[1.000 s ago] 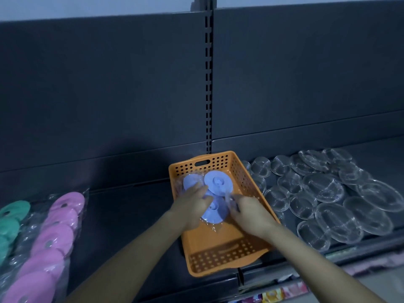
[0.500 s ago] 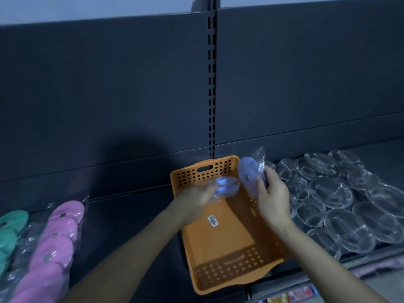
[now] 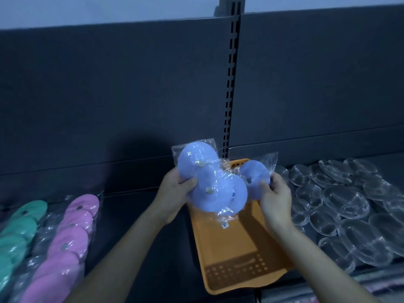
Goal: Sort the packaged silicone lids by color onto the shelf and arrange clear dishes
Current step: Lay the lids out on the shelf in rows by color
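head view: left hand (image 3: 172,195) grips the blue lid packs (image 3: 209,189), right hand (image 3: 275,200) pinches a smaller pack (image 3: 254,173) — held above the orange basket (image 3: 236,248), likely for shelving by colour

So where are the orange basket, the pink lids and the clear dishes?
orange basket (image 3: 231,248): head view, its bare floor.
pink lids (image 3: 70,241): head view, a lid midway down the row.
clear dishes (image 3: 345,202): head view, middle of a large dish.
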`<state>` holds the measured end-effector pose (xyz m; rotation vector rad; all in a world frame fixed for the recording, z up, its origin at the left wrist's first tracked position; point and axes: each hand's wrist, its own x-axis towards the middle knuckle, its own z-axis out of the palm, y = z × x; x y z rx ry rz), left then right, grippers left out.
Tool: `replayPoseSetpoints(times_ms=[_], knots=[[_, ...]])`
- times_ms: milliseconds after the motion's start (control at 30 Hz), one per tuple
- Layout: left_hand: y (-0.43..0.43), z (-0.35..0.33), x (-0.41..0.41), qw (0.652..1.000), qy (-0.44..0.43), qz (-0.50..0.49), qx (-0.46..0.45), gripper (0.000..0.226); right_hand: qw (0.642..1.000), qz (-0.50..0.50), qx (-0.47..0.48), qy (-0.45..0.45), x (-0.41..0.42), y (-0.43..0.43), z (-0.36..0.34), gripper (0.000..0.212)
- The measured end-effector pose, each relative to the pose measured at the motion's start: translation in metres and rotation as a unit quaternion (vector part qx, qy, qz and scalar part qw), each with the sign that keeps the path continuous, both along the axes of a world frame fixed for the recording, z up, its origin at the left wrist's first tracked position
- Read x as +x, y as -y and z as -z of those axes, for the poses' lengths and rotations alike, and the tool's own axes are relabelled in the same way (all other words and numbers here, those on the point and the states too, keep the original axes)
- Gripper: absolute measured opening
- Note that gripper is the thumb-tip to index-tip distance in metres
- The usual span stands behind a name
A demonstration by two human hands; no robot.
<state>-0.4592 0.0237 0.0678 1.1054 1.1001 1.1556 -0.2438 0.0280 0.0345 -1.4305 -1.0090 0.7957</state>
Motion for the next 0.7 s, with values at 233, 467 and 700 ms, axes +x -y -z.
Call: replayPoseSetpoints(times_ms=[233,467,700], knots=[[0.027,-0.014,-0.034,0.989,0.146,0.020,-0.003,0.038,0.983,-0.106,-0.052,-0.141,-0.026,0.008,-0.012,0.029],[0.045,-0.021,-0.062,0.985,0.170,0.005,0.003,0.044,0.953,-0.213,-0.088,-0.199,-0.063,0.034,-0.044,0.034],[0.050,-0.022,-0.107,0.984,0.176,-0.003,-0.008,0.037,0.927,-0.257,-0.072,-0.263,-0.115,0.051,-0.061,0.021]])
